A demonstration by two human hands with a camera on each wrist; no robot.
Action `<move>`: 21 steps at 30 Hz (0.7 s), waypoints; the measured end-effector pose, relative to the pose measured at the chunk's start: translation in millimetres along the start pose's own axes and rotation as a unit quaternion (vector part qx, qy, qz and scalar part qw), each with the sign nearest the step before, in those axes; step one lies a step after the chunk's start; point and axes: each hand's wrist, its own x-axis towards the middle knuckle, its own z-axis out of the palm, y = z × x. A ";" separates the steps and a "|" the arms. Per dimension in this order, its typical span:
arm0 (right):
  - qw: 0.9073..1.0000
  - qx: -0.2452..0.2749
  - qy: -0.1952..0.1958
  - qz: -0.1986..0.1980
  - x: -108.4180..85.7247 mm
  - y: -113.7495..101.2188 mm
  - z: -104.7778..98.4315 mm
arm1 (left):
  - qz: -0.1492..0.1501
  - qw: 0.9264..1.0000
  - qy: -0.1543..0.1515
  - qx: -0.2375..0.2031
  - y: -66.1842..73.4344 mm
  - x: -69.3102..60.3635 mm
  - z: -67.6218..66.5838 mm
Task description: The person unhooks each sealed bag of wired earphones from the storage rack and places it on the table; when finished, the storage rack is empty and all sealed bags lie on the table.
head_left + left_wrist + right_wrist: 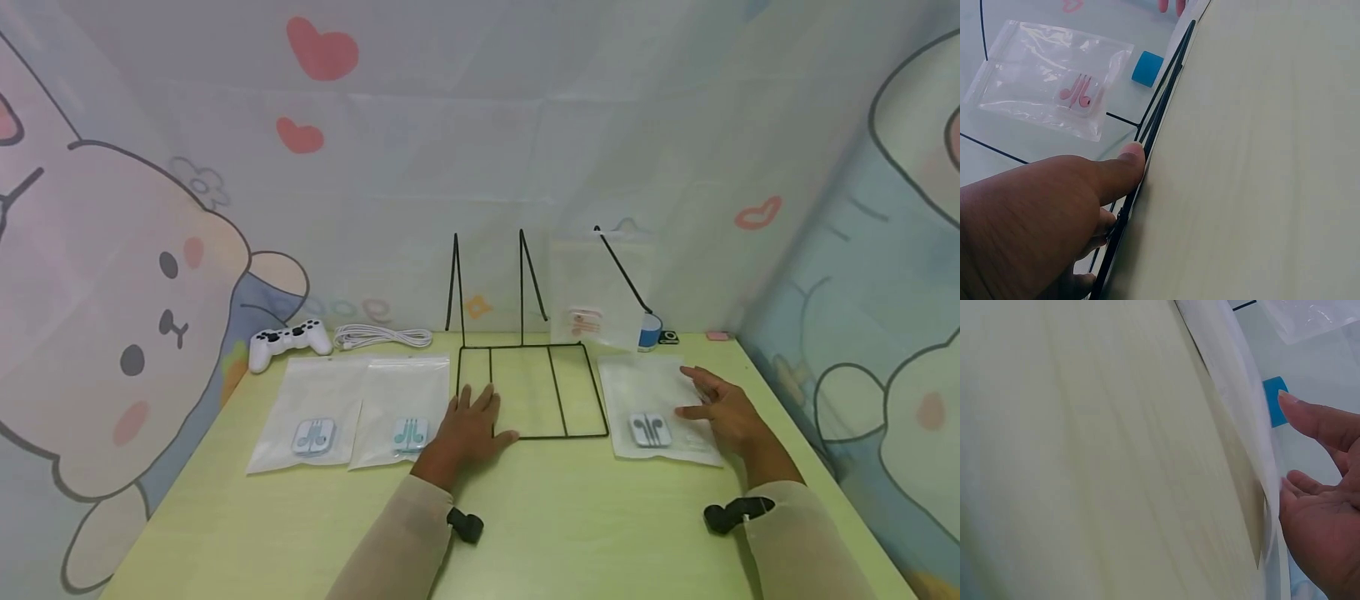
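Note:
My left hand rests on the front left corner of a black wire display rack, fingers spread. In the left wrist view its thumb lies against the front bar. Over a white zip bag holding earphones in a case, my right hand is poised at the right edge, thumb and fingers apart. In the right wrist view the near edge of this bag is raised off the table, by the fingers. Another bag, with pink earphones, hangs on the rack's right hook.
Two more bags of earphones, one beside the other, lie left of the rack. Behind them are a white game controller and a coiled white cable. A blue-and-white roll and small items stand at the back right.

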 end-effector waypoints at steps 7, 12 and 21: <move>1.000 -0.015 0.012 -0.021 -2.0 -3.4 -2.5 | 0.000 1.000 0.000 -0.010 2.6 -1.4 -3.1; 0.999 -0.005 0.008 -0.040 2.2 -4.0 -1.5 | 0.002 1.000 0.002 -0.008 2.5 -1.4 -3.5; 0.997 0.008 0.000 -0.074 8.2 -16.7 0.1 | -0.002 1.000 -0.001 -0.006 3.1 -1.3 -4.1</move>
